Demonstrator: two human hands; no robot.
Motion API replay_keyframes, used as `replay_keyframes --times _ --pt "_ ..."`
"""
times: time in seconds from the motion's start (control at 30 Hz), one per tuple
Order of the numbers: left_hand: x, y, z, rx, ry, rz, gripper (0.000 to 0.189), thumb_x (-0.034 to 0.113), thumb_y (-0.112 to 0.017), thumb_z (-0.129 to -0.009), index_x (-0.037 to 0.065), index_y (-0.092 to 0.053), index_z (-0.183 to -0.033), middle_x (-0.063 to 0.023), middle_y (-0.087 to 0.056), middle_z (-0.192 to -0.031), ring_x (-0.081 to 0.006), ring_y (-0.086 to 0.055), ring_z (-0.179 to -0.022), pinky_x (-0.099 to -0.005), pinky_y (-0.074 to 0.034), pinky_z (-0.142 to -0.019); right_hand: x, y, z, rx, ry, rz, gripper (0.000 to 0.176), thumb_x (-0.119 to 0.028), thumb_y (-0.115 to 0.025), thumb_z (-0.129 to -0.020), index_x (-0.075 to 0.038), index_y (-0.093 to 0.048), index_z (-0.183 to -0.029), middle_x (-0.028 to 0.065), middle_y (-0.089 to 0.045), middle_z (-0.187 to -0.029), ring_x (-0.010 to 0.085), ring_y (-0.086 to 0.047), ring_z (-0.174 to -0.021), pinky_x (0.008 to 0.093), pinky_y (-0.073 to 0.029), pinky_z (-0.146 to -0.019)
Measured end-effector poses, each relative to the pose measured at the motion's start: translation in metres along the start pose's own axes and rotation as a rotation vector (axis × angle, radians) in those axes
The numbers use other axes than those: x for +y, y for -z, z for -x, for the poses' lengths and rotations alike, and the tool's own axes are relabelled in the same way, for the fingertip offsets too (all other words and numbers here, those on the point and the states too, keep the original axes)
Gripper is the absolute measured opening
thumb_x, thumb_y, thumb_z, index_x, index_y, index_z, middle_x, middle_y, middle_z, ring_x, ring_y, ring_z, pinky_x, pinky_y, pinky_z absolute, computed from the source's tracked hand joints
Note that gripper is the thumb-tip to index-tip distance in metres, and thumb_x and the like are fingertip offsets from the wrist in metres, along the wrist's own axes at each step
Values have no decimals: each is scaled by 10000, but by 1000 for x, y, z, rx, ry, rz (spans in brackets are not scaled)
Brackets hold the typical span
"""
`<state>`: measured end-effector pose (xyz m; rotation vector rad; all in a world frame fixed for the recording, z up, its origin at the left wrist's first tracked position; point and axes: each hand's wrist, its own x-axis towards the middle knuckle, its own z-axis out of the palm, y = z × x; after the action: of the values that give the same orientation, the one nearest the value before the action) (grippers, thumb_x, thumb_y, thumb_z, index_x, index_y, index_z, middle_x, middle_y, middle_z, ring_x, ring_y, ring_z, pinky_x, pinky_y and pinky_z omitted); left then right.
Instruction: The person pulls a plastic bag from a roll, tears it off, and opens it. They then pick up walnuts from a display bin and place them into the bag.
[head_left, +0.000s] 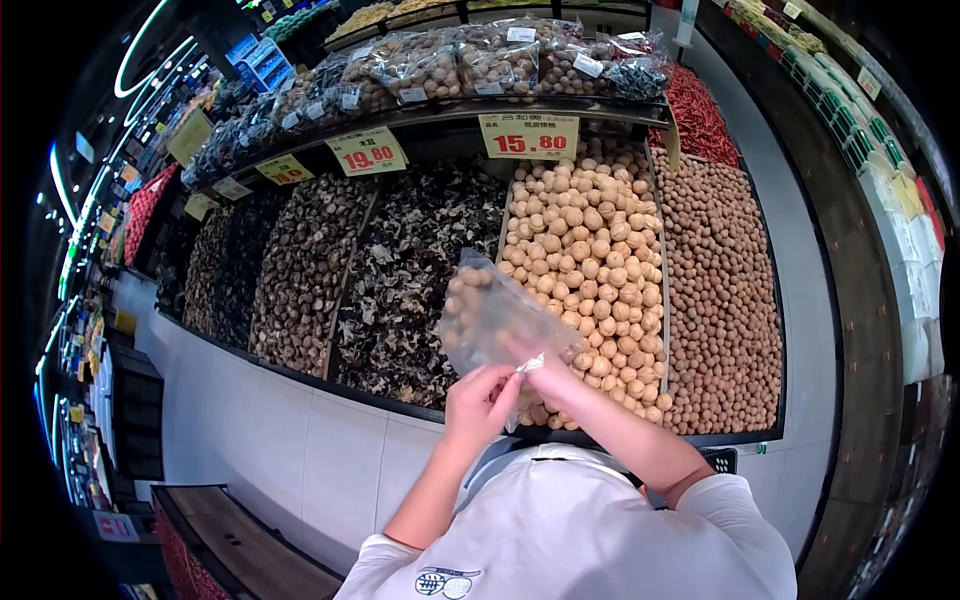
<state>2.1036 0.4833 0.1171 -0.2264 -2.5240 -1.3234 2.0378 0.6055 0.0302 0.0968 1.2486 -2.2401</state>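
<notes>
A clear plastic bag (513, 305) hangs over the border between the walnut bin and the black fungus bin. Several walnuts (467, 290) sit in its far left end. My left hand (482, 398) pinches the near edge of the bag between thumb and fingers. Into the bag's mouth reaches my right hand (540, 368), its fingers blurred behind the plastic, so I cannot make out whether they hold anything. Loose walnuts (590, 240) fill the bin beneath and to the right of the hands. Dried black fungus (410, 270) lies in the bin to the left.
Smaller brown round goods (715, 290) fill the right bin, with dried red chillies (700, 115) behind. Dried mushrooms (305, 260) lie farther left. Above the bins runs a shelf (440, 112) with packaged bags and price signs (530, 137). A dark rim (400, 403) edges the bins.
</notes>
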Motion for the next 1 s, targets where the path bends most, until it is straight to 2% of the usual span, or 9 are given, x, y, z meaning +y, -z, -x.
replay_keyframes --times 0.03,0.17,0.23,0.37,0.47,0.57,0.7,0.8,1.0 --pt "0 1 0 6 -9 -1 54 49 -722 -894 4 -714 -923 -51 -632 -722 -91 -562 -569 -237 -436 -520 1 -6 -3 -18 94 259 322 -152 -519 -1026 -5 -554 -1310 129 -620 -1263 172 -607 -1110 334 -511 -954" --pt "-1 11 0 16 -25 15 55 46 -734 -882 8 -716 -917 -52 -626 -708 -97 -564 -560 -240 -437 -516 14 5 -8 -258 201 396 304 -151 -559 -1022 -22 -586 -1296 102 -656 -1225 149 -629 -1090 328 -521 -923" --pt "-6 15 1 11 -18 33 53 43 -734 -880 5 -715 -912 -53 -626 -708 -97 -563 -559 -240 -435 -513 3 14 20 -74 45 691 250 -122 -592 -1013 5 -627 -1225 65 -699 -1116 143 -665 -1008 299 -536 -884" --pt "-17 17 1 -8 -8 109 44 28 -730 -878 -5 -710 -901 -51 -622 -704 -92 -556 -556 -237 -427 -503 -5 42 71 132 104 365 157 -94 -602 -1010 25 -667 -1089 22 -695 -917 77 -636 -798 221 -517 -720" --pt "-24 17 0 -35 -17 144 52 40 -724 -876 13 -709 -918 -71 -616 -698 -153 -567 -542 -274 -440 -503 0 74 93 434 207 566 78 -58 -633 -983 12 -658 -1007 -10 -636 -809 34 -593 -747 192 -492 -659" --pt "-30 13 -3 -53 -19 195 49 32 -723 -873 11 -706 -914 -63 -604 -690 -147 -550 -539 -267 -421 -498 -11 90 108 611 319 1207 276 -89 -755 -862 -8 -639 -1099 96 -648 -955 148 -626 -666 280 -530 -656" --pt "-33 14 -9 -67 -57 242 25 -3 -715 -885 -24 -702 -891 -17 -603 -696 -49 -511 -562 -201 -388 -502 -12 88 105 658 272 1301 454 -115 -799 -799 -40 -605 -1202 143 -615 -1103 274 -660 -763 362 -553 -713" --pt "-35 15 -14 -80 -74 249 23 -6 -713 -885 -25 -700 -888 -19 -601 -692 -51 -512 -561 -203 -386 -500 -7 85 90 594 429 1468 519 -133 -801 -781 -52 -578 -1242 162 -604 -1151 379 -636 -1003 434 -550 -827" --pt "-38 20 -16 -111 -66 272 26 -4 -717 -877 -22 -699 -883 -19 -598 -694 -52 -504 -563 -204 -379 -503 1 91 71 599 324 1517 498 -170 -787 -788 -50 -585 -1227 157 -625 -1145 375 -644 -1007 431 -549 -834"
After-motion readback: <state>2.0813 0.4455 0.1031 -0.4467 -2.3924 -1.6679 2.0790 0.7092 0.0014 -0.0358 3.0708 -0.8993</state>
